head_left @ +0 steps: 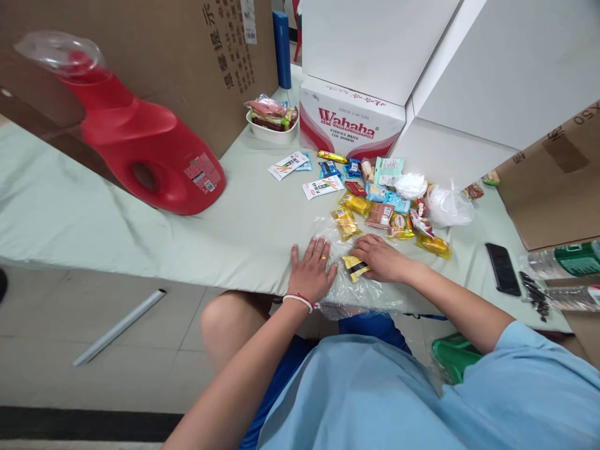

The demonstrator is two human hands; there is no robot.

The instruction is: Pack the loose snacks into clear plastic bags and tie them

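Note:
A thin clear plastic bag [360, 294] is spread at the table's front edge, partly hanging over it. My left hand [310, 270] lies flat on its left side, fingers stretched out. My right hand [380, 258] is closed over the right end of a small yellow-and-black snack packet [355, 267] on the bag. How firmly it is gripped cannot be told. Just beyond my hands lie several wrapped snacks, among them a yellow-wrapped snack [345, 222], a brown packet [379, 215] and a white packet with orange sticks printed on it [323, 186].
A white bowl of packets [272, 132] stands at the back beside a Wahaha carton [351, 119]. A big red jug [154, 150] is at left. Right of my arm are a crumpled plastic bag [450, 205], a phone [503, 269] and plastic bottles [562, 261].

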